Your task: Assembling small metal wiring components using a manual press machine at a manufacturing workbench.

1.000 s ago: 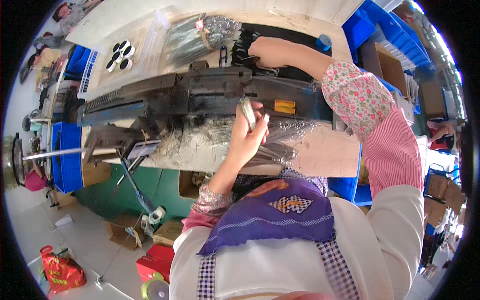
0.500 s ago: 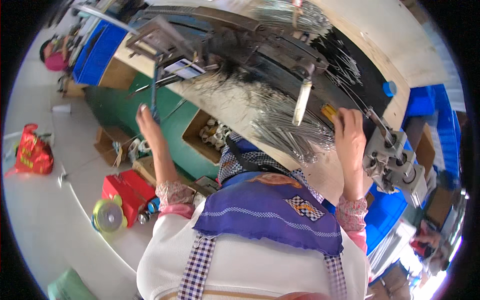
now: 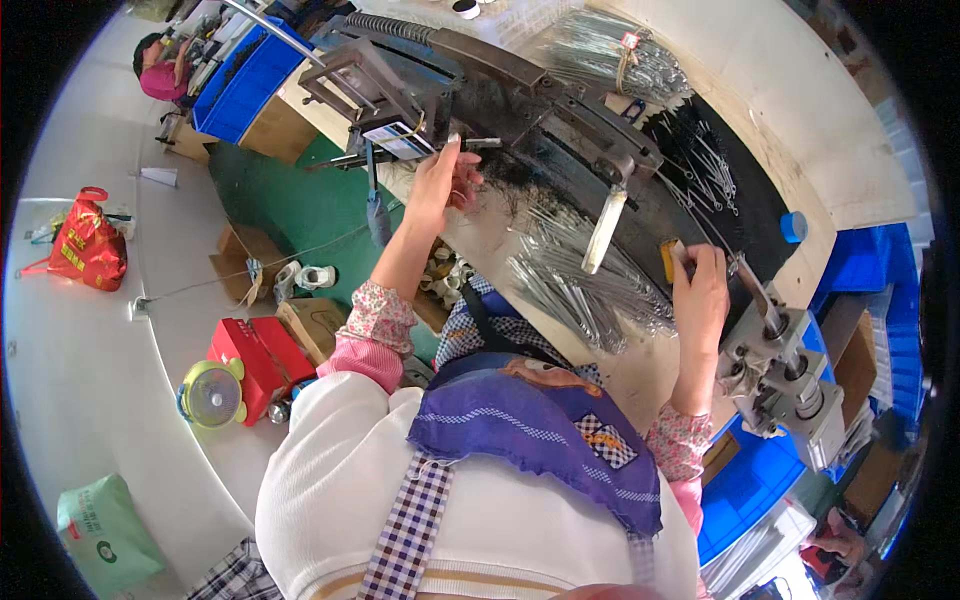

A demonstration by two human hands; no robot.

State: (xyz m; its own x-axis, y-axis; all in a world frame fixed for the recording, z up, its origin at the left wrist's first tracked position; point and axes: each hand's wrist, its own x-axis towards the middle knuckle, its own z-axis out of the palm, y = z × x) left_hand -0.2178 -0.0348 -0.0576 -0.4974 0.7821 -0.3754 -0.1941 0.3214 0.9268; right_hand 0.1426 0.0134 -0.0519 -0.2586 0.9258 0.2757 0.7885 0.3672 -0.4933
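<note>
My left hand [image 3: 440, 187] is raised over the left part of a dark metal bench machine [image 3: 500, 95], close to a short metal rod. Its fingers are partly bent and apart, and I see nothing held in them. My right hand [image 3: 703, 292] rests at the machine's right side with its fingers bent together. Against its fingertips is a small yellow piece [image 3: 668, 260]; what the fingers grip is mostly hidden. Between the hands lies a loose pile of thin metal wires [image 3: 575, 275] on the wooden table [image 3: 640, 375]. A pale lever [image 3: 605, 230] slants down above the pile.
A metal clamp-like unit [image 3: 790, 380] stands right of my right hand. Looped wires [image 3: 705, 175] and a tied wire bundle [image 3: 625, 60] lie behind the machine. A blue cap [image 3: 793, 227] sits near blue bins [image 3: 870, 265]. A green fan [image 3: 212, 393] and red box [image 3: 265, 365] are lower left.
My left hand has moved right, from beside the blue hanging part to over the machine's left part. My right hand stays by the yellow piece. The whole view has shifted slightly.
</note>
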